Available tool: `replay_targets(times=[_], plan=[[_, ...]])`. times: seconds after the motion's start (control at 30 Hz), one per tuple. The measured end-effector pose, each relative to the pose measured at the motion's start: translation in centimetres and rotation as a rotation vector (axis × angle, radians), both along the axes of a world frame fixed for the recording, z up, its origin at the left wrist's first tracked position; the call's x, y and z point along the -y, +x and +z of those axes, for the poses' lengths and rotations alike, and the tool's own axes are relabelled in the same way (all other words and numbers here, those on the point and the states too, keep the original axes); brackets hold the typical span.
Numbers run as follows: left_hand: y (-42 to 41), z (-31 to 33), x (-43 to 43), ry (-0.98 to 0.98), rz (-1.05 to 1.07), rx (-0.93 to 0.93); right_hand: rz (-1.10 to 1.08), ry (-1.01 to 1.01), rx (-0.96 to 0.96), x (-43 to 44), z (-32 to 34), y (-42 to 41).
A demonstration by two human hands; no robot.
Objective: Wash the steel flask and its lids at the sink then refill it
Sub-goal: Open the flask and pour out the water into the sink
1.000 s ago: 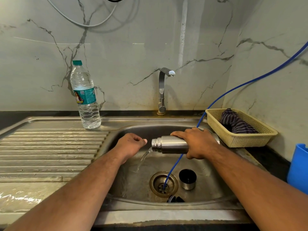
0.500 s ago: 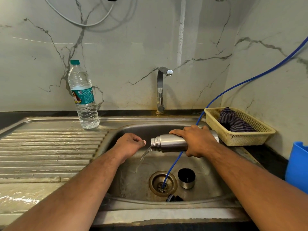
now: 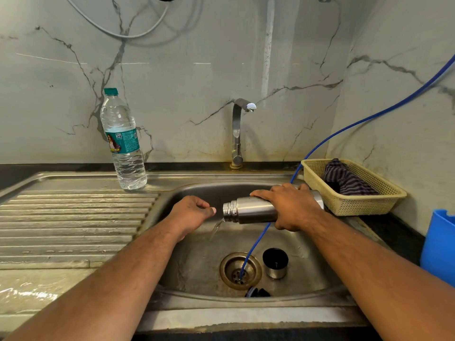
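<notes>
Over on the left, on the sink's ribbed drainboard (image 3: 73, 217), one plastic water bottle (image 3: 123, 141) stands upright with its green cap on. Next comes my left hand (image 3: 190, 214), hovering over the basin curled into a loose fist with nothing in it that I can see, thumb tip just short of the flask's mouth. One steel flask (image 3: 248, 209) lies roughly level above the sink (image 3: 246, 313), open mouth pointing left, and a thin stream of water (image 3: 216, 228) is trickling out into the basin. My right hand (image 3: 293, 207) has it from above, fingers wrapped round the body. One tap (image 3: 237, 134) sits behind at the wall, and one blue hose (image 3: 256, 242) runs down past the flask into the drain (image 3: 230, 267). Two lids are down in the basin: a steel cup lid (image 3: 275, 263) just right of the drain, and a dark lid (image 3: 257, 292) half hidden at the near edge. Far right there's one yellow basket (image 3: 357, 205) with a striped cloth (image 3: 344, 179) in it, then a blue container (image 3: 438, 242). Compared with a second ago, nothing much has changed: same grip, same tilt, still pouring.
</notes>
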State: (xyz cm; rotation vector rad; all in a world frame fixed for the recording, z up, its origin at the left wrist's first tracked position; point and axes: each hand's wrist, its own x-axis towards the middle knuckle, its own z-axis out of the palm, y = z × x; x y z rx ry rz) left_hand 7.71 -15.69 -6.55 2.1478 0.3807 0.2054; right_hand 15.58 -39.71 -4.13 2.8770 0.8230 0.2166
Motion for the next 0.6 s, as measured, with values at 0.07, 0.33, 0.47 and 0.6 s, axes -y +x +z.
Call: replay_targets(times=[0.07,0.33,0.47,0.6], plan=[[-0.01,-0.01,-0.02,0.002,-0.001,-0.004,0.004,0.0,0.011,-0.01,0.02,0.03],[0.09,-0.09,-0.02,-0.003,0.013,-0.003,0.031,-0.034,0.08,0.09,0.28,0.08],[0.19,-0.12,-0.02,-0.007,0.013,-0.006,0.033,-0.042,0.15,-0.03,0.45,0.03],[0.33,-0.23,-0.02,-0.029,0.01,-0.01,0.037,-0.05,0.213,-0.11,0.72,-0.19]])
